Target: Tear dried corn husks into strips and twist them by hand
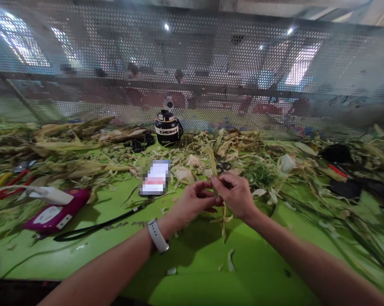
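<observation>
Both my hands meet over the middle of the green table [198,263]. My left hand [193,202], with a white watch band at the wrist, pinches a strip of dried corn husk [211,160] from the left. From the right, my right hand [235,193] has thumb and fingers closed on the same husk strip. One end of the strip stands up above my fingers, and thin yellowish tails hang below them. A pair of scissors [224,166] with dark handles lies just behind my right hand, partly hidden. Loose husk scraps surround it.
A phone [155,178] with a lit screen and black strap lies left of my hands. Behind it stands a black jug [167,129]. A magenta box [56,214] with a white plug is at left. Husk piles [74,140] line the back before a perforated metal screen [192,51].
</observation>
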Tool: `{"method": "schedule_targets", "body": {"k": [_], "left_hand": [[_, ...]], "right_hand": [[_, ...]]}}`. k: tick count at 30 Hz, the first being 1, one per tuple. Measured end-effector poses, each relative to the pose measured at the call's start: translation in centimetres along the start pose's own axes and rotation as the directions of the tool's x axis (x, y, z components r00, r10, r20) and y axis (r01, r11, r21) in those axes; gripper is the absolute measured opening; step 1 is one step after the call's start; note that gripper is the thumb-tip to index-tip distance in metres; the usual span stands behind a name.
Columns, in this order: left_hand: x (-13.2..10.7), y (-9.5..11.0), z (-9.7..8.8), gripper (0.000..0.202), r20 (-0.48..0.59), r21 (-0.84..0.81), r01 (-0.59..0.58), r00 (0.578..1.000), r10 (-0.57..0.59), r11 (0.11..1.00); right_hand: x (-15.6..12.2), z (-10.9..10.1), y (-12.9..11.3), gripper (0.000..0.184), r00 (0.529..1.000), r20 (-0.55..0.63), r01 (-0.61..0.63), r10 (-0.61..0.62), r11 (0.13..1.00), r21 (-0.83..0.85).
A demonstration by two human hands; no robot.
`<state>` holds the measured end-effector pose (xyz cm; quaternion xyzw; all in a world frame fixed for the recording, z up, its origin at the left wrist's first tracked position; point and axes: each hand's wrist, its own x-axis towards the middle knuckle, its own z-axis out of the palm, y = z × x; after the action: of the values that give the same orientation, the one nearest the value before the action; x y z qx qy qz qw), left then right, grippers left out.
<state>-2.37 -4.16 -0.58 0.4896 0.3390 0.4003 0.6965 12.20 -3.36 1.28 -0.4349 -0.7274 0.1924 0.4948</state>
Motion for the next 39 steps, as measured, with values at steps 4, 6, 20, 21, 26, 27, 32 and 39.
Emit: {"method": "schedule_targets", "body": {"k": [4, 6, 20, 21, 26, 27, 32, 39], "left_hand": [[-0.1, 0.0, 0.2, 0.038, -0.021, -0.019, 0.007, 1.000, -0.007, 1.000], [-0.1, 0.1, 0.2, 0.038, -0.027, -0.033, 0.012, 1.000, -0.013, 0.999], [-0.1, 0.1, 0.4, 0.037, -0.021, -0.095, 0.000, 1.000, -0.002, 0.995], [-0.1, 0.2, 0.4, 0.037, -0.014, -0.102, -0.003, 1.000, 0.002, 0.995], [-0.1, 0.2, 0.2, 0.040, -0.003, -0.128, -0.009, 1.000, 0.009, 0.992], [-0.1, 0.2, 0.2, 0.040, -0.002, -0.119, -0.009, 1.000, 0.008, 0.993], [-0.2, 0.4, 0.3, 0.049, 0.067, 0.075, -0.061, 0.996, 0.056, 0.995], [-0.8, 0.8, -0.5, 0.043, 0.089, 0.452, -0.375, 0.922, 0.377, 0.809]], "right_hand": [[0.1, 0.0, 0.0, 0.028, 1.000, -0.023, -0.016, 0.016, 1.000, 0.007], [0.1, 0.0, 0.1, 0.028, 0.999, -0.027, -0.020, 0.021, 1.000, 0.007], [0.4, 0.0, 0.2, 0.032, 0.992, -0.021, -0.125, 0.127, 0.990, 0.070], [0.4, 0.0, 0.2, 0.033, 0.991, -0.018, -0.127, 0.129, 0.989, 0.079], [0.6, -0.2, 0.0, 0.034, 0.983, 0.037, -0.181, 0.177, 0.972, 0.151], [0.7, -0.3, -0.1, 0.034, 0.980, 0.055, -0.198, 0.191, 0.967, 0.159], [1.3, -0.8, 0.0, 0.034, 0.968, 0.086, -0.248, 0.235, 0.949, 0.193], [1.7, -1.4, 0.6, 0.033, 0.949, 0.039, -0.313, 0.312, 0.923, 0.224]]}}
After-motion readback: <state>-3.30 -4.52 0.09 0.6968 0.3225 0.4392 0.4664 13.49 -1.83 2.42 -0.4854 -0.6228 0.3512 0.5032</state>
